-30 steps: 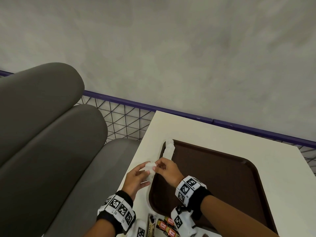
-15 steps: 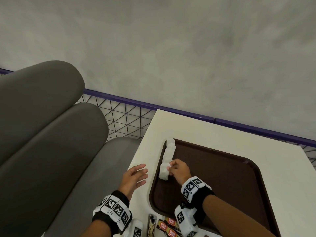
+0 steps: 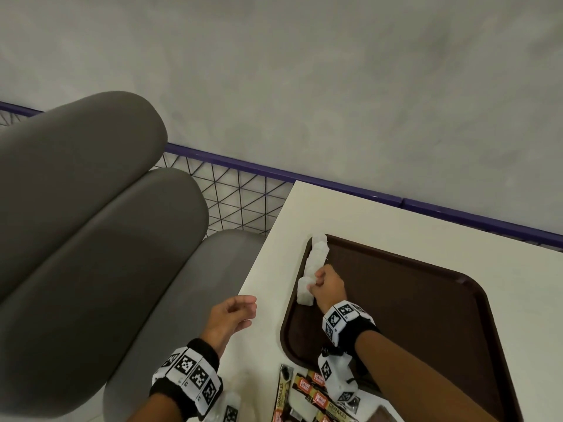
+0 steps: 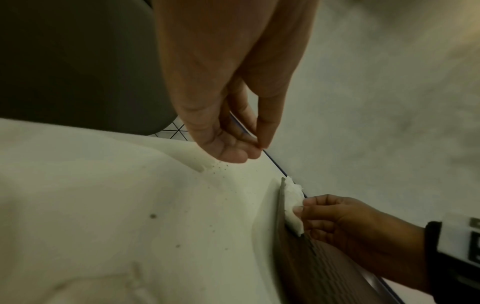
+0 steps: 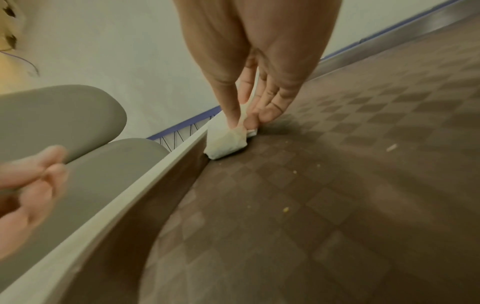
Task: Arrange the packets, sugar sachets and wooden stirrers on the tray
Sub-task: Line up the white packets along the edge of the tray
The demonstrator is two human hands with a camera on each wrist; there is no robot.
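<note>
A row of white sugar sachets (image 3: 315, 263) lies along the left inner wall of the brown tray (image 3: 426, 300). My right hand (image 3: 320, 283) pinches the nearest white sachet (image 5: 227, 142) against that tray wall, thumb on one side and fingers on the other. The same sachet (image 4: 293, 211) shows at the tray rim in the left wrist view. My left hand (image 3: 240, 310) hovers over the cream table (image 3: 268, 300) left of the tray, fingers loosely curled and holding nothing. Brown and red packets (image 3: 310, 394) lie at the tray's near left corner, partly under my right wrist.
A grey cushioned bench (image 3: 91, 239) stands left of the table. A purple rail with wire mesh (image 3: 231, 193) runs behind the table against the grey wall. Small crumbs dot the tray floor (image 5: 285, 209).
My right hand carried the sachet from between both hands onto the tray and set it at the near end of the row. My left hand let go and drew back to the left.
</note>
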